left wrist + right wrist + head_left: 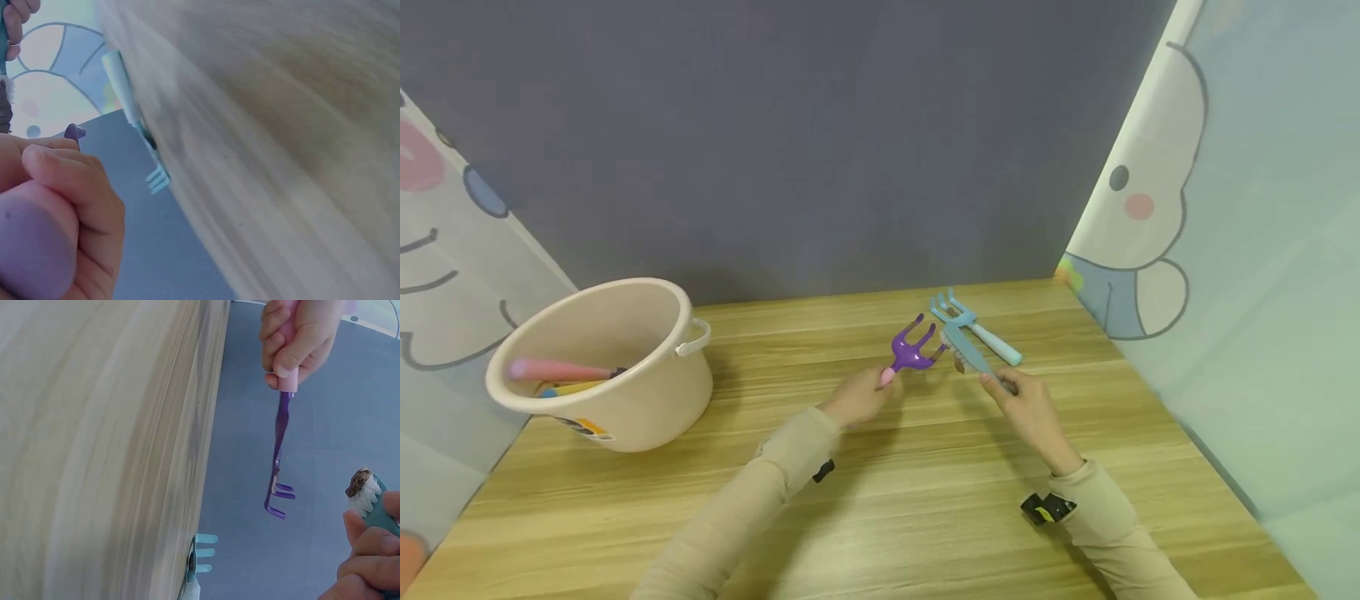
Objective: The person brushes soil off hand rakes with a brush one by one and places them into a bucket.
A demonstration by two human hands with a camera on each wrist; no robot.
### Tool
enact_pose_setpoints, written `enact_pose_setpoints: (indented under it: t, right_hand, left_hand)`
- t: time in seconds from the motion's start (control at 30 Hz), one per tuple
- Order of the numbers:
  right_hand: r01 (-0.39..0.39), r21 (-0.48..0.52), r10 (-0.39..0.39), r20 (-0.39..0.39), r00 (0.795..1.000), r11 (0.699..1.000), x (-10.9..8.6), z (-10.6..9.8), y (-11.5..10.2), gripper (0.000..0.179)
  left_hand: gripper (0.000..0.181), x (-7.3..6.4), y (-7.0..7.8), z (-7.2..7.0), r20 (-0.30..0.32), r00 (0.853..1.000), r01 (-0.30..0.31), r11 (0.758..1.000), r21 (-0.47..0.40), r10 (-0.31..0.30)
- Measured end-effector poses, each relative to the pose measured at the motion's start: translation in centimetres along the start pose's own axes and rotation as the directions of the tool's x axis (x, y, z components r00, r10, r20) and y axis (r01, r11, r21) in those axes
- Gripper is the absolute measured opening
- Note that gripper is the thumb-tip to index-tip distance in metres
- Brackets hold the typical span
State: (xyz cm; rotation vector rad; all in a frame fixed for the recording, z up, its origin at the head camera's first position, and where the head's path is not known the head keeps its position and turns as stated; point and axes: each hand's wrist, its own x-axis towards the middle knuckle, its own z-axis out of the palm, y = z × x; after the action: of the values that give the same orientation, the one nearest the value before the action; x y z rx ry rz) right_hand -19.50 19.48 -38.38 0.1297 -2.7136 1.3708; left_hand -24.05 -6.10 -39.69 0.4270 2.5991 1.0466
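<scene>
My left hand (857, 396) grips the pink handle of a purple three-pronged hand rake (910, 354), held up with its tines pointing away from me. Brown dirt clings to the rake near its tines. In my right hand (1028, 410) is a blue-green scrub brush (967, 346). Its white bristles (364, 499) face the rake and carry a brown clump. On the table just behind the brush lies a light-blue hand rake (996, 340), with a brown smear by its tines. In the left wrist view, my fingers wrap around the handle (37, 244).
A cream bucket (651, 408) with a white side handle stands at the left of the wood-grain table (880, 517). Inside are a pink-handled tool (561, 369) and a yellow and blue piece (576, 388). A dark panel (850, 167) closes off the back; cartoon-printed sheets flank both sides.
</scene>
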Motion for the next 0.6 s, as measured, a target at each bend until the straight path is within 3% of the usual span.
enact_pose_setpoints:
  t: [0.33,0.6]
  right_hand:
    - [0.040,0.010,-0.040,-0.026,0.999,0.999,-0.4,0.4,-0.6,0.038]
    - [0.089,-0.009,-0.089,-0.029,0.996,0.996,-0.4,1.0,-0.8,0.038]
  left_hand:
    - [0.015,-1.6,0.4,-0.8,-0.093,0.993,-0.046,0.980,0.194,0.066]
    - [0.014,-2.8,0.2,-0.6,-0.148,0.971,-0.126,0.930,0.346,0.186]
